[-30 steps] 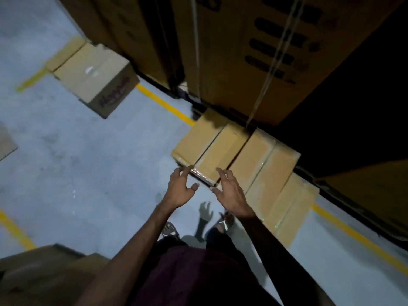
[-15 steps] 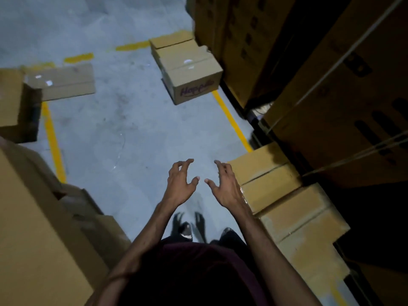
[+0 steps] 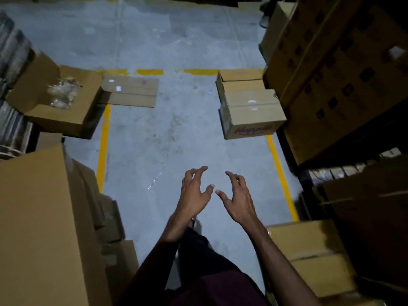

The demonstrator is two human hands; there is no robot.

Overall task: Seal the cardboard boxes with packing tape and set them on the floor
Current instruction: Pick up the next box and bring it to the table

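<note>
1. Head view showed left hand (image 3: pixel 194 193) and right hand (image 3: pixel 237 200) empty, fingers spread and loosely curled.
2. Taped brown cardboard box (image 3: pixel 251 111) sat on grey concrete floor (image 3: pixel 154 140).
3. Best next: grip another box by opposite edges.

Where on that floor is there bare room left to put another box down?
The widest bare patch is the grey floor between the two yellow lines, ahead of the empty left hand and right hand. It is crowded along both sides: the printed box right, the open box and flattened cardboard left.
</note>
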